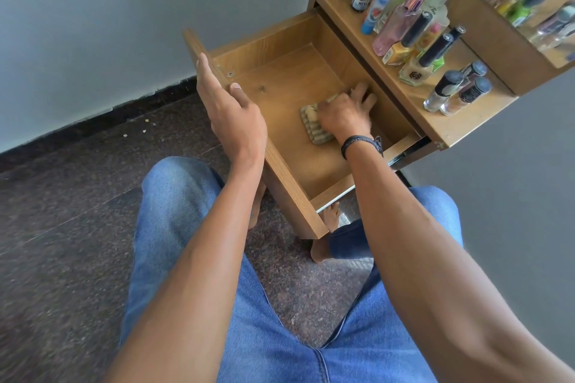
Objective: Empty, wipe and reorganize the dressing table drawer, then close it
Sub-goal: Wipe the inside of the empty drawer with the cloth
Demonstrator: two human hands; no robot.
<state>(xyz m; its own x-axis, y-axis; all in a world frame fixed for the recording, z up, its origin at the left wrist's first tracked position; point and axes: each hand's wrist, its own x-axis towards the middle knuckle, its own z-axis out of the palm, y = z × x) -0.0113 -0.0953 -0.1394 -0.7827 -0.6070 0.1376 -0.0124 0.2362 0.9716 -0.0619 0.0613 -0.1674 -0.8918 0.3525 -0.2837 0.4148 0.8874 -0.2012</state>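
Two hands engaged: left hand [231, 109] clasps front panel of pulled-out brown wooden drawer [280, 78] between thumb and fingers; right hand [345, 113] flat, pressing beige ribbed cloth [314, 129] on drawer floor. Risk: a hard stroke jolts the wooden table [441, 127], toppling crowded nail-polish bottles [434, 53].

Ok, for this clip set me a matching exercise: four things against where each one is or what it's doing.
Things:
1. left hand
2. right hand
3. cloth
4. bottles

Places:
A. standing on the table top
B. lying on the drawer floor
C. holding the drawer front
D. pressing down on the cloth

Pairs: 1-C, 2-D, 3-B, 4-A
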